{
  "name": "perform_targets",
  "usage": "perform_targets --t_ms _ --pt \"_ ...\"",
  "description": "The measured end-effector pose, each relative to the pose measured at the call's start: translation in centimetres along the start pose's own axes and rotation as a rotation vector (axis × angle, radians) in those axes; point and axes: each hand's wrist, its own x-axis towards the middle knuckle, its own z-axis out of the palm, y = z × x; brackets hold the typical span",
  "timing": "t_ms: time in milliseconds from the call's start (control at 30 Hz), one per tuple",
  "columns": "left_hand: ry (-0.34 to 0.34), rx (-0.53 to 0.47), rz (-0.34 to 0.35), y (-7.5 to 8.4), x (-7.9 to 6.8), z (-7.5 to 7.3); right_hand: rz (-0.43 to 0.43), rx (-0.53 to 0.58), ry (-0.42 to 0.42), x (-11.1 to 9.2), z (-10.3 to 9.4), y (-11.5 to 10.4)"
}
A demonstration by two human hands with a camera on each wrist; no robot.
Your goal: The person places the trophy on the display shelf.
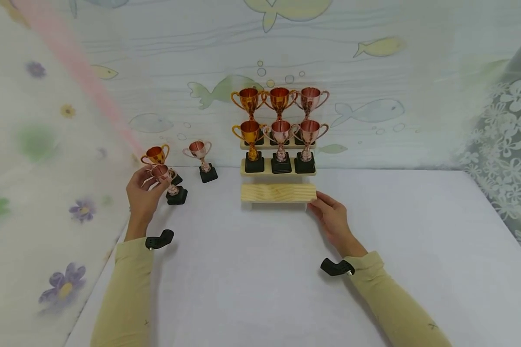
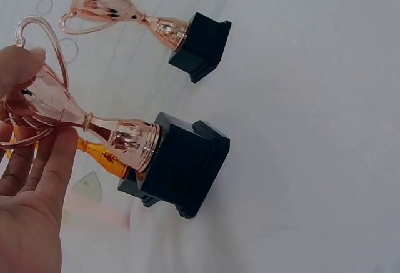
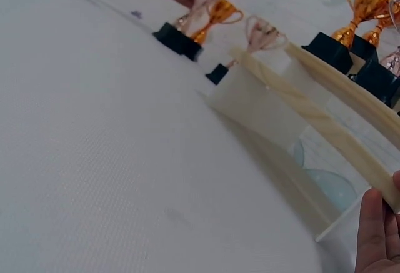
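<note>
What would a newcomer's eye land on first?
Probably the six shiny trophies, two rows of three on the upper boards of the stepped stand. Next, the rose-gold trophy in the left hand, off at the left. Then the pale lowest board, its right end held by the right hand.

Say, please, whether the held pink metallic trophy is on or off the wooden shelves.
Off: the left hand holds the trophy left of the shelves.

My right grip [image 1: 330,219] touches the shelf [image 1: 278,193] on the white desk [image 1: 252,270]; a gold cup [image 1: 157,153] and pink cup [image 1: 204,164] stand past my left grip [image 1: 144,195].
</note>
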Motion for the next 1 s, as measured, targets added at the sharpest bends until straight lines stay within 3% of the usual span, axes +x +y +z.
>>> perform_targets --t_ms 333,500,700,1000 --pt "0.090 -0.107 0.048 -0.9 -0.6 0.5 -0.009 0.061 0.033 0.0 0.2 0.2" --pt "0.113 -0.101 0.083 -0.9 -1.2 0.9 -0.006 0.051 0.028 0.1 0.2 0.3" --pt "0.052 0.007 0.112 -0.1 -2.9 1.5 -0.008 0.074 0.022 0.2 0.3 0.3" --pt "-0.080 0.070 0.197 1.8 -6.6 3.2 0.004 0.081 0.015 0.1 0.1 0.2"
